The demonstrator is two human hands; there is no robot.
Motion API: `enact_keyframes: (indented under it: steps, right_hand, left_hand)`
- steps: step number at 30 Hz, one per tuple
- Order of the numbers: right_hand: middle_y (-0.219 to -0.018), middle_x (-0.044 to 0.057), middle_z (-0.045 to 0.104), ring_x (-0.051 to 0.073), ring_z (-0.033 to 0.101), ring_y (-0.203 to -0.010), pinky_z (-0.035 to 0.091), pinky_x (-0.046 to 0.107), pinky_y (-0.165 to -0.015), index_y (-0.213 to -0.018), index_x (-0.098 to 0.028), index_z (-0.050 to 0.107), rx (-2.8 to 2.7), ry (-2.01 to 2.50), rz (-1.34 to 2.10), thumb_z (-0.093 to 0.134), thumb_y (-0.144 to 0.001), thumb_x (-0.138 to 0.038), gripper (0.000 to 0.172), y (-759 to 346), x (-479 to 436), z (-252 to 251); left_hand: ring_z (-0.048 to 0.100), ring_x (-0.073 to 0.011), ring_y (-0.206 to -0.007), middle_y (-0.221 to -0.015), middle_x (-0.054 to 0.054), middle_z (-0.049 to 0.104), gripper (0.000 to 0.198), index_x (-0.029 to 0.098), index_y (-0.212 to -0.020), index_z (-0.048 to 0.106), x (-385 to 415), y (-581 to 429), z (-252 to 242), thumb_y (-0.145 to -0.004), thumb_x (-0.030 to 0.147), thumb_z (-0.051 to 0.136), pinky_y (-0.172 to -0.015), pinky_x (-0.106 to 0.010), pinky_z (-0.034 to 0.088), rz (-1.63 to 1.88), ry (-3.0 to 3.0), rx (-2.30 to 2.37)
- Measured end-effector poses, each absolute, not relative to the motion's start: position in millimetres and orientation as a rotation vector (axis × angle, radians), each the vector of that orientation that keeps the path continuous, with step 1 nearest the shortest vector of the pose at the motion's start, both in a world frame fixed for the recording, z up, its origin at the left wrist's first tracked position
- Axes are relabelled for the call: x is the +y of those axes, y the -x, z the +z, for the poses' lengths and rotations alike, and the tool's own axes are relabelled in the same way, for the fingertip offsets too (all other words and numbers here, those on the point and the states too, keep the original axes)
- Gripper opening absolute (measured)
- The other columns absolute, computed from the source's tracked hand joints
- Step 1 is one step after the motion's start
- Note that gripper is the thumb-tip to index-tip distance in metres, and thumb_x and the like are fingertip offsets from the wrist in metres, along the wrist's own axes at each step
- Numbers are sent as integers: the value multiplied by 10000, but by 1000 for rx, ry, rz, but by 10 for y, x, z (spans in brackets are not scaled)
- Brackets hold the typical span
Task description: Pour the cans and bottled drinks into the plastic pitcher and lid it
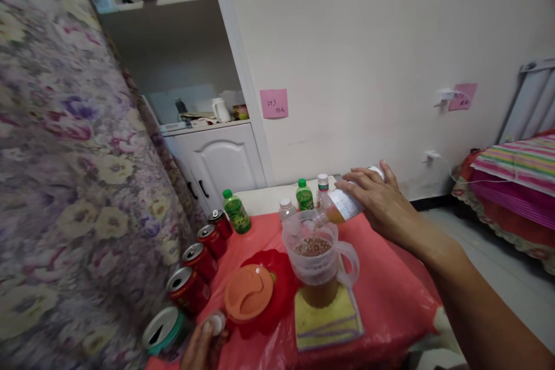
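My right hand (381,202) grips a clear plastic bottle (342,207) tipped on its side, its mouth over a clear plastic pitcher (321,260). Amber liquid sits in the bottle's neck and in the pitcher's bottom, below a strainer insert full of brownish grains. The pitcher stands on a folded yellow cloth (327,318). My left hand (203,344), at the bottom edge, pinches a small white bottle cap (217,322). An orange pitcher lid (248,293) lies on a red plate (281,292) just beside it.
Several red drink cans (202,260) and one green can (163,329) line the table's left side along a floral fabric. Green bottles (236,211) and small white-capped bottles (323,185) stand at the back. Red plastic (390,295) covers the table. A striped bed (520,173) is at right.
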State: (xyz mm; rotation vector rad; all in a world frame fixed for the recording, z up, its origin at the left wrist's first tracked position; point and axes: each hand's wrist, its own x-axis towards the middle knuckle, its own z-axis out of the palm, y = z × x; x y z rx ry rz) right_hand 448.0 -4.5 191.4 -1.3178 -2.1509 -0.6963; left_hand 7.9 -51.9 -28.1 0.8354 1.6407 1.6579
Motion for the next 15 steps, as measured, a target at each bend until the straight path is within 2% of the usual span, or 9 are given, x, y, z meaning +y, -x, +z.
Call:
enact_keyframes:
  steps: [6, 11, 15]
  right_hand:
    - [-1349, 79, 632, 291, 483, -1345, 201, 648, -1191, -1405, -281, 470, -2166, 1315, -713, 376, -740, 96, 770, -4494, -31, 1917]
    - [-1355, 81, 630, 305, 481, -1338, 182, 665, -1180, -1426, -274, 459, -2187, 1345, -733, 402, -740, 87, 777, -4481, -32, 1896]
    - [-1366, 86, 629, 309, 488, -1332, 182, 663, -1172, -1407, -265, 480, -2185, 1359, -764, 405, -750, 82, 747, -4452, -59, 1873]
  left_hand:
    - [717, -293, -978, -1018, -41, 774, 366, 276, -853, 729, -541, -34, -313, -607, 538, 797, -797, -369, 641, 1626, -861, 1610]
    - [724, -284, -919, -968, -51, 773, 388, 269, -845, 716, -559, -27, -285, -603, 557, 810, -761, -345, 639, 1590, -925, 1594]
    - [719, -268, -816, -849, -44, 768, 397, 261, -779, 709, -540, -84, -277, -603, 608, 789, -716, -348, 634, 1683, -887, 1574]
